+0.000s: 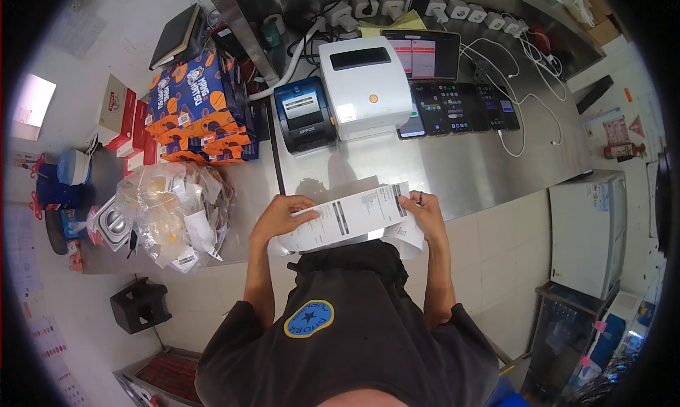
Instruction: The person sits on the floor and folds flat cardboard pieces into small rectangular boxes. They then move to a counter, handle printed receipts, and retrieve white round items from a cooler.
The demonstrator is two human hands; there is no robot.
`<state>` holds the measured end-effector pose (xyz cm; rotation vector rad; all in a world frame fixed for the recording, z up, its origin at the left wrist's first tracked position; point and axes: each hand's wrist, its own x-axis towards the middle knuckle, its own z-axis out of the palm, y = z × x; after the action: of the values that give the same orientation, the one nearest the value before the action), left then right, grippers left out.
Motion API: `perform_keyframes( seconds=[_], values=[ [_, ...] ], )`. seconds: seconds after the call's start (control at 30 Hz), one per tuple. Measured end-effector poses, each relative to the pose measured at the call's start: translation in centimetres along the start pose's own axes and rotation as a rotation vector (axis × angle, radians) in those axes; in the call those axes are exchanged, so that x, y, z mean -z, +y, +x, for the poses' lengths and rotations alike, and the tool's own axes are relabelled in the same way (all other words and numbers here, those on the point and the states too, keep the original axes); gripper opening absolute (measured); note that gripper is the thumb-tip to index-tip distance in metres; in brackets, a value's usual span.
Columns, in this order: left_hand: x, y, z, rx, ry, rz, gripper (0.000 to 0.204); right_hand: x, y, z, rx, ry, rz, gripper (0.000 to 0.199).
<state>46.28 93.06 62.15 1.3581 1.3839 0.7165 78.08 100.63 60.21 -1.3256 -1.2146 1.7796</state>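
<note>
A long white printed receipt [365, 212] is stretched sideways between my two hands, near the front edge of the steel counter. My left hand [285, 214] is closed on its left end. At the right end, the fingers of my right hand [423, 212] pinch the paper, and a dark ring shows on one finger. More white paper [409, 235] curls below my right hand; whether it is part of the same strip I cannot tell. Beyond the receipt stand a small black receipt printer [306, 123] and a larger white label printer [365, 88].
Stacked blue-and-orange boxes [191, 109] and a clear plastic bag [173, 216] sit on the left of the steel counter [489, 170]. Several phones [457, 108], a tablet [432, 56] and loose white cables [524, 109] lie at the back right. A white freezer [586, 233] stands on the right.
</note>
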Motion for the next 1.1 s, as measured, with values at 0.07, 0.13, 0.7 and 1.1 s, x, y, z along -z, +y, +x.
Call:
perform_keyframes(
  seconds=[0.07,0.13,0.7,1.1],
  values=[
    [-1.0,0.5,0.8,-0.048,-0.047,0.06,0.021,-0.6,0.6,0.2,-0.012,-0.036,0.011,0.017],
    [-1.6,0.9,1.4,-0.075,-0.117,0.153,0.023,-1.4,0.6,0.2,-0.007,-0.055,0.001,0.017],
    [-4.0,2.0,2.3,-0.192,-0.05,0.426,0.024,-6.8,-1.0,-0.5,0.426,-0.275,-0.718,0.025],
    [-4.9,1.8,2.0,-0.332,0.129,0.496,0.015,-7.3,0.9,1.1,0.197,-0.253,-0.373,0.018]
  ],
)
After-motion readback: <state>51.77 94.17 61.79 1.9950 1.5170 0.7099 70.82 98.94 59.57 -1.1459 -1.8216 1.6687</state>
